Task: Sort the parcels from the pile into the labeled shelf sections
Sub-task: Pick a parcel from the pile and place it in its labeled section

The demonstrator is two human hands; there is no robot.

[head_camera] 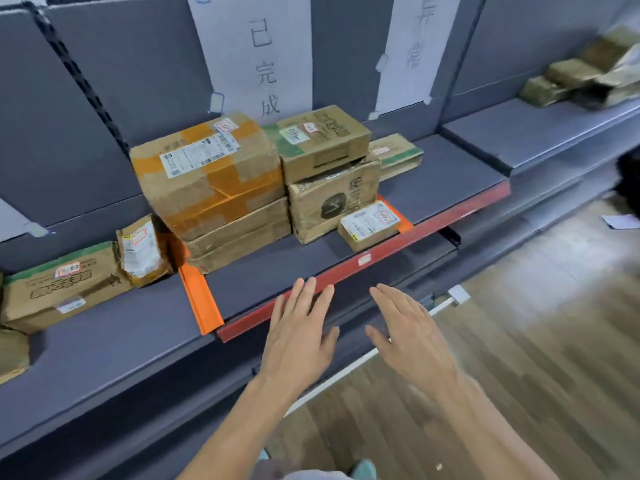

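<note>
- Shelf (346, 271): grey deck with a red front rail, split by orange dividers (201, 299) into sections. Two paper labels hang on the back panel; the middle label (263, 64) sits over the filled section, the right label (412, 46) over a section whose deck is mostly bare.
- Large parcel (207, 171): orange-taped carton, top of the left stack in the middle section, resting on flatter cartons. It overhangs them slightly; judged the one to steady if anything is added on top.
- Right stack (329, 174): two cartons one upon the other, just beside the large parcel, the lower one dented.
- Small parcel (369, 223): flat, white-labelled, in front of the right stack near the rail.
- Left-section parcels (62, 285): a long green-edged carton with a small bag-like parcel leaning beside it.
- Pile (588, 74): blurred brown parcels on the far right shelf, well apart from both hands.
- Left hand (298, 337): flat, fingers spread, holding nothing, just before the rail.
- Right hand (412, 337): likewise spread and empty, beside the left.
- Step in hand, as judged: hands free between parcels. Do it well by turning to the pile, reading the sticker before lifting, and setting flat items low.
</note>
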